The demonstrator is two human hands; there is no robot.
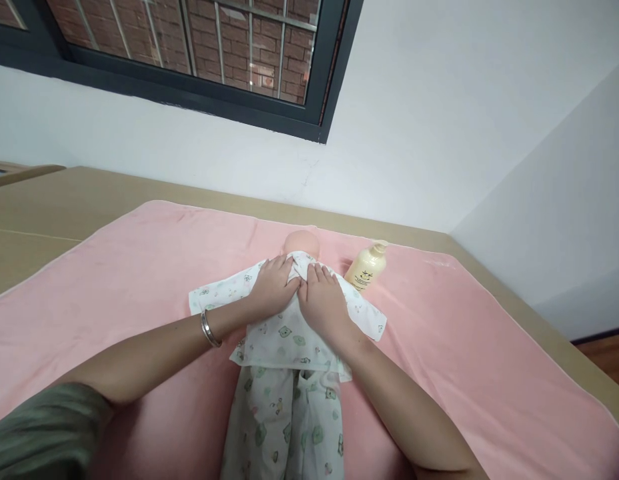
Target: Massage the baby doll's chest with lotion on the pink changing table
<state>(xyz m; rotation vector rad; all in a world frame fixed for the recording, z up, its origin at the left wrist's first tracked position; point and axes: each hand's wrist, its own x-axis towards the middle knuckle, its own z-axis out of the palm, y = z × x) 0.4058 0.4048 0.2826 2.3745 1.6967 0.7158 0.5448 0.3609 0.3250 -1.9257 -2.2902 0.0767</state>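
A baby doll lies on its back with its bare round head at the far end. It wears a white baby shirt printed with small green and brown figures, its sleeves spread to both sides. Matching baby pants cover the legs toward me. My left hand and my right hand meet at the shirt's neckline, thumbs close together at the centre. Both are closed on bunched cloth below the doll's head; the fingertips are partly hidden. A silver bracelet circles my left wrist.
A pink blanket covers most of the wooden surface. To the right of the doll's head, a pale yellow pump bottle stands tilted in view. Behind are a white wall and a dark-framed window with bars.
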